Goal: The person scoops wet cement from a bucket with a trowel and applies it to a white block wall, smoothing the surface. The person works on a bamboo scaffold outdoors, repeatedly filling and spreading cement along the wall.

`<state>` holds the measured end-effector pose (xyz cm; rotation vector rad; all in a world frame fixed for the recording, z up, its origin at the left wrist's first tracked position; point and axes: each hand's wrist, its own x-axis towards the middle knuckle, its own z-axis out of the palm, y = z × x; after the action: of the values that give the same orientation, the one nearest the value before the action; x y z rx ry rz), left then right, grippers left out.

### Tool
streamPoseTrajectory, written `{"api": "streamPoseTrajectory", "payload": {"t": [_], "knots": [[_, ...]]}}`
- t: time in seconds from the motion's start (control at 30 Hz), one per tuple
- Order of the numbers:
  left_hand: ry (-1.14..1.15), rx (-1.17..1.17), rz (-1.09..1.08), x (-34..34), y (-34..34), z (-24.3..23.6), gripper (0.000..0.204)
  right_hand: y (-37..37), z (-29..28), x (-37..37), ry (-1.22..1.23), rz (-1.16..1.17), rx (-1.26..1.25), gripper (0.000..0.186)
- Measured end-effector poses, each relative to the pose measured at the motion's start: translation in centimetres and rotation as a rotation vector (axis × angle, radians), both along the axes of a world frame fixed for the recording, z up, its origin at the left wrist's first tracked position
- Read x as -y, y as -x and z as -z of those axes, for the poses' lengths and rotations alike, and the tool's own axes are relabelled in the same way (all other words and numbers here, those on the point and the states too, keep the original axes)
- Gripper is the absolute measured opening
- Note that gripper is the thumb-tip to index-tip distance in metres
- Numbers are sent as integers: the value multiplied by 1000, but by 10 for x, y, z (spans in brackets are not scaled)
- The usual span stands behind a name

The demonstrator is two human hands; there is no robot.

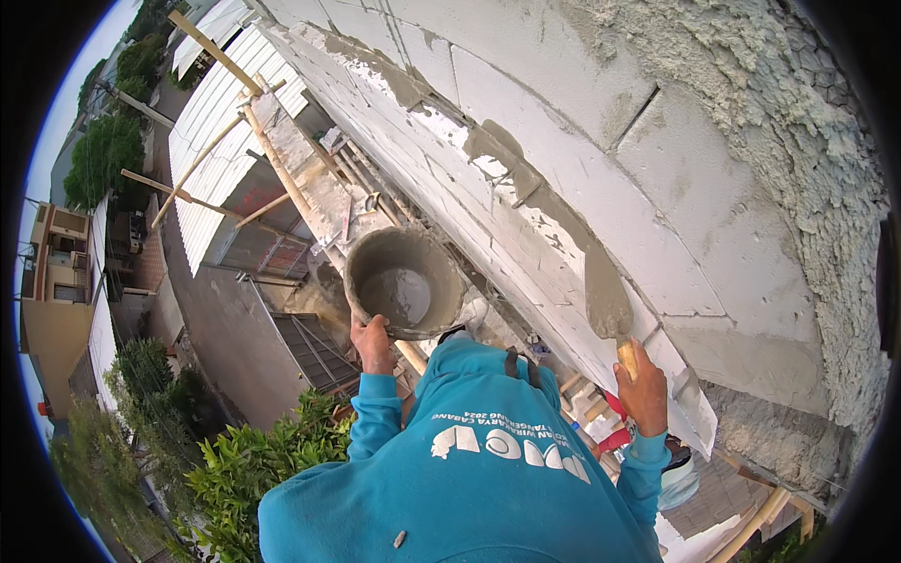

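My left hand (pixel 374 347) is closed on the near rim of a round, mortar-caked bucket (pixel 375 258). Wet grey mortar (pixel 399 296) lies in its bottom. On the other side, the fingers of my right hand (pixel 644 389) wrap round the wooden handle of a trowel (pixel 608 296). Its blade is coated in grey mortar and is at the block wall (pixel 657 216), along a ledge; whether it touches, I cannot tell. Farther along that ledge runs an uneven strip of mortar (pixel 497 150), with white patches showing through.
Rough plaster (pixel 751 122) covers the wall's upper right. Bamboo poles (pixel 277 159) and a mortar-splashed plank (pixel 310 178) form scaffolding at the left, high above a paved lane (pixel 225 319). A corrugated roof (pixel 225 131) and a leafy tree (pixel 263 460) are beyond it.
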<state>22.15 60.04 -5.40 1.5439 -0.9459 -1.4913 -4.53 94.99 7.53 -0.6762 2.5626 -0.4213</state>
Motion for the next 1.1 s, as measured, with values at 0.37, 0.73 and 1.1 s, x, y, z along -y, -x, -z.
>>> {"api": "streamPoseTrajectory", "payload": {"t": [0.37,0.73,1.1], "knots": [[10,-51,61,3,25,19,42,-11,-3,73,664,283,853,50],[-48,-70,0,-13,19,-1,48,8,51,197,941,330,1259,33],[27,-69,-139,-6,-4,2,51,24,53,242,862,222,1265,30]]}}
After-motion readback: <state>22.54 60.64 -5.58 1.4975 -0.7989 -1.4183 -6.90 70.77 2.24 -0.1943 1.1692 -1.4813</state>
